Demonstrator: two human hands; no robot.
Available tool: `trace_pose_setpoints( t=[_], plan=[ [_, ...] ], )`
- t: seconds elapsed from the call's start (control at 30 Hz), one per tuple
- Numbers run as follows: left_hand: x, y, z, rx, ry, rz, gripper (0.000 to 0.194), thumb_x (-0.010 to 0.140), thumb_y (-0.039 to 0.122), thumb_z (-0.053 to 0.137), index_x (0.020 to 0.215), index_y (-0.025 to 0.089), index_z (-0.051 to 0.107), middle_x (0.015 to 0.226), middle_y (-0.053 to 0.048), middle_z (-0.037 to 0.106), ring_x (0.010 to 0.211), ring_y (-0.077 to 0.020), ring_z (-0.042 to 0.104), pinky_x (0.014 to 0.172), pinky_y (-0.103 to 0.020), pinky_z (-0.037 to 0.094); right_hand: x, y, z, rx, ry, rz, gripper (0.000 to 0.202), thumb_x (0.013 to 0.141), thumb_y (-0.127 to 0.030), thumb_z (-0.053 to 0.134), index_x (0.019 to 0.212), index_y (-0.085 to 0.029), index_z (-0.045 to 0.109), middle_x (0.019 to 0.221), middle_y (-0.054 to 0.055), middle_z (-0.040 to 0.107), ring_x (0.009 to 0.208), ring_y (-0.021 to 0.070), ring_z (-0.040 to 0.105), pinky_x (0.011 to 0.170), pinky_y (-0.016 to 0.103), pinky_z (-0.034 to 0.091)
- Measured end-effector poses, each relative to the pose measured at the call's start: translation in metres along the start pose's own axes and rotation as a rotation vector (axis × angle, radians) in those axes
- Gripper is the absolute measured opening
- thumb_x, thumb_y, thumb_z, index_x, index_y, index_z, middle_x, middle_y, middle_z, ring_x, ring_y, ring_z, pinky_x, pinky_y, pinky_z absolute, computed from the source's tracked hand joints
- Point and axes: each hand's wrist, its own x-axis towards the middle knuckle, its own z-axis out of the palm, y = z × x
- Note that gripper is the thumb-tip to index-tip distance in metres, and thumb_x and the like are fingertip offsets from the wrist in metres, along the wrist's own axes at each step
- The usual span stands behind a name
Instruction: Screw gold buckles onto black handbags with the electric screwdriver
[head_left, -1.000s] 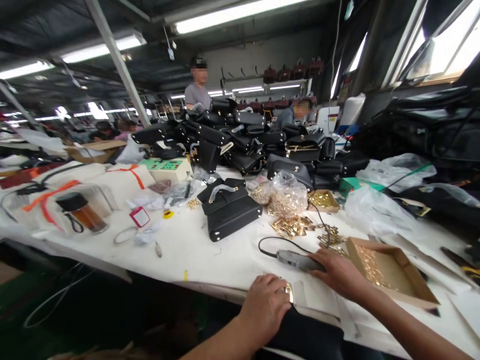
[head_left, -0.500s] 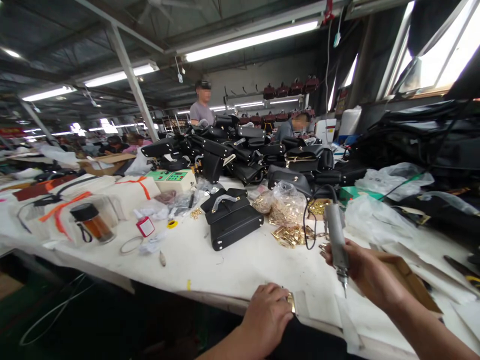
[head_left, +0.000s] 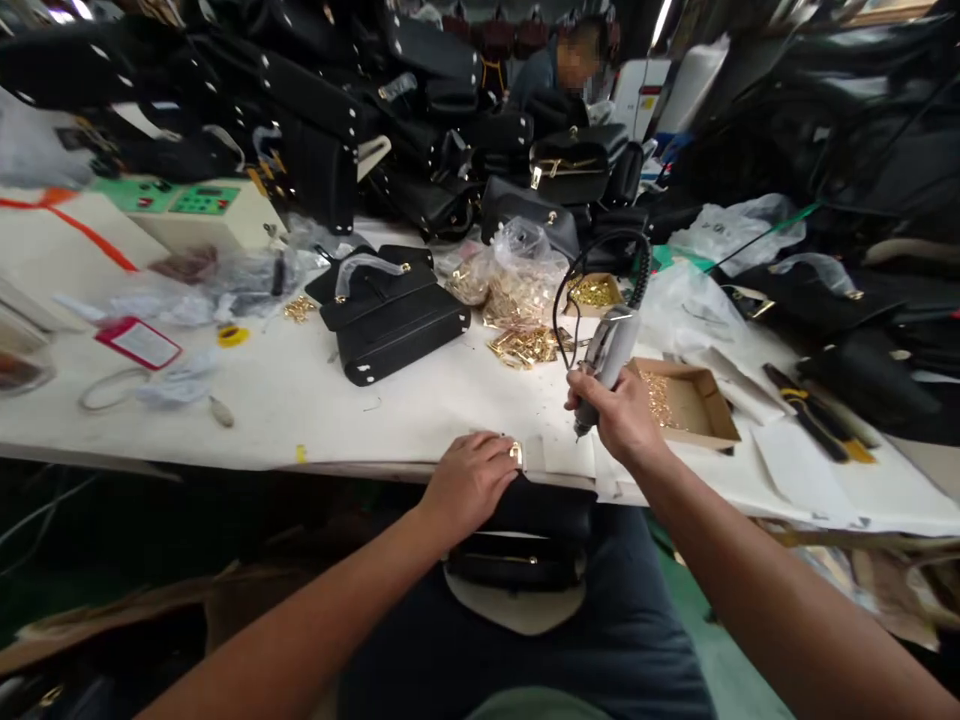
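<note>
White table (head_left: 420, 405), right hand (head_left: 624, 412) around power screwdriver (head_left: 613, 342), left hand (head_left: 469, 483) palm-down by gold clasp (head_left: 517, 454), grip unclear.

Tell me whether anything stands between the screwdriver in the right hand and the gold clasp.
Nothing visible stands up between the screwdriver and the gold clasp; only a pale flat piece lies on the table between them. The left hand is on the clasp's other side.

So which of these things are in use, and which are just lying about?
Seemingly in use:
corded tool, in the right hand
gold fitting, beside the left hand
black bag, above the lap

Apparently lying about:
yellow ring
red-edged card
yellow-handled tool
</note>
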Motion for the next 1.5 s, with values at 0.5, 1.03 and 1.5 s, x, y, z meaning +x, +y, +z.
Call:
trace_pose_setpoints(
  t=[0.5, 1.03, 1.5],
  plan=[
    [-0.001, -0.003, 0.002, -0.020, 0.000, -0.014, 0.019, 0.103, 0.027, 0.059, 0.115, 0.024, 0.073, 0.132, -0.002, 0.072, 0.125, -0.0269, 0.059, 0.102, -0.047, 0.048, 0.010, 0.016, 0.024, -0.070, -0.042, -0.073, 0.046, 0.076, -0.059, 0.085, 0.073, -0.019, 0.064, 0.057, 0.000, 0.064, 0.047, 0.0126, 0.055, 0.041, 0.024, 0.044],
    [-0.001, 0.000, 0.000, -0.012, 0.015, -0.008, 0.018, 0.102, 0.025, 0.060, 0.113, 0.024, 0.073, 0.132, -0.001, 0.072, 0.124, -0.0268, 0.060, 0.102, -0.046, 0.047, 0.012, 0.018, 0.022, -0.119, -0.019, -0.074, 0.044, 0.075, -0.058, 0.086, 0.075, -0.019, 0.066, 0.056, 0.000, 0.064, 0.045, 0.0128, 0.054, 0.039, 0.024, 0.042],
    [0.000, 0.004, -0.002, -0.077, 0.006, -0.047, 0.036, 0.101, 0.054, 0.061, 0.112, 0.023, 0.074, 0.130, -0.005, 0.072, 0.126, -0.0283, 0.060, 0.102, -0.046, 0.044, -0.017, -0.009, 0.061, 0.334, -0.041, -0.047, 0.041, 0.080, -0.050, 0.084, 0.071, -0.022, 0.056, 0.057, -0.005, 0.055, 0.046, 0.0102, 0.052, 0.044, 0.024, 0.049]
  ],
)
